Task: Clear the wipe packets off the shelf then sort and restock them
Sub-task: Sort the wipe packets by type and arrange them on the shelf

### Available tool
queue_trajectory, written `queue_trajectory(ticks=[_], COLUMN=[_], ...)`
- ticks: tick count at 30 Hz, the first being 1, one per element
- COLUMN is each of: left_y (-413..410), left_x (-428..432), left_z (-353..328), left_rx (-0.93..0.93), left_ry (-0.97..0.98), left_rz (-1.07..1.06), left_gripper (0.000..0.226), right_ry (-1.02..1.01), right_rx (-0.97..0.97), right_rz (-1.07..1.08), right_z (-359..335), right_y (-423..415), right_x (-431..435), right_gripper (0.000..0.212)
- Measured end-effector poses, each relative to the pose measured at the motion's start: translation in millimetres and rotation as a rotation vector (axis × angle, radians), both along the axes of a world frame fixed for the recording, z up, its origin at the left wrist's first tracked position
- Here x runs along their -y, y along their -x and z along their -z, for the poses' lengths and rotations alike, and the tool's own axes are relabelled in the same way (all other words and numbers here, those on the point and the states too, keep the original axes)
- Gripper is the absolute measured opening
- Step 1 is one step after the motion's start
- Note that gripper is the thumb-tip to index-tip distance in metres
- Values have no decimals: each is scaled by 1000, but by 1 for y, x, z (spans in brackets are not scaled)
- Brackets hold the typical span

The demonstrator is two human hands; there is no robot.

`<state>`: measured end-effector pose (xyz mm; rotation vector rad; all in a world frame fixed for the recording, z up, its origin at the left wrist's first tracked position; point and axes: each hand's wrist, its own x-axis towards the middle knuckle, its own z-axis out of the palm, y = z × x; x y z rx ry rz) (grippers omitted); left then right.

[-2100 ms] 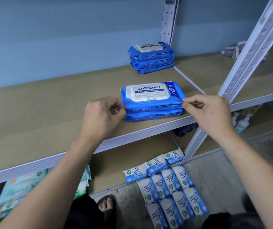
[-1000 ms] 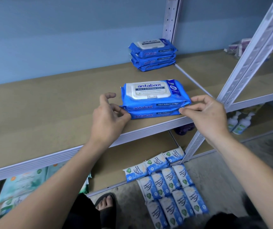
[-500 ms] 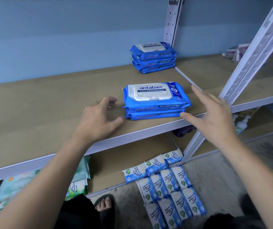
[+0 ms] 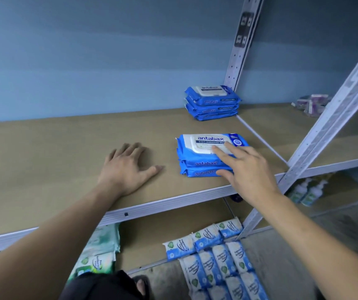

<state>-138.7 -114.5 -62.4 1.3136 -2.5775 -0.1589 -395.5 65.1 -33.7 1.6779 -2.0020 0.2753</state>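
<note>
Restocking is judged under way: the Antabax wipe stack [image 4: 197, 162], set near the front edge of the shelf [image 4: 65, 148], is touched by the spread fingers of the right hand [image 4: 248, 169]. The left hand [image 4: 128, 167] is laid flat nearby, fingers spread. A squaring nudge is called for.

A plain blue wall [image 4: 87, 50] filled the upper frame. A tan shelf board [image 4: 43, 148] with a pale metal edge crossed the middle; perforated uprights [image 4: 236, 68] rose at right, grey floor [image 4: 163, 278] along the bottom.
</note>
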Motion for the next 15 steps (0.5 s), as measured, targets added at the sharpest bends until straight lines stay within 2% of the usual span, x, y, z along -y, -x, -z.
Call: queue_trajectory(ticks=[8, 15], left_y=[1, 0], left_x=[3, 3], left_z=[5, 8], left_rx=[-12, -27], left_ry=[26, 26], left_rz=[-8, -15], left_gripper=[102, 104], right_ry=[-3, -89], right_rx=[64, 169], right_rz=[-68, -115], right_z=[2, -4], right_y=[3, -7], right_x=[65, 138], right_gripper=[66, 60])
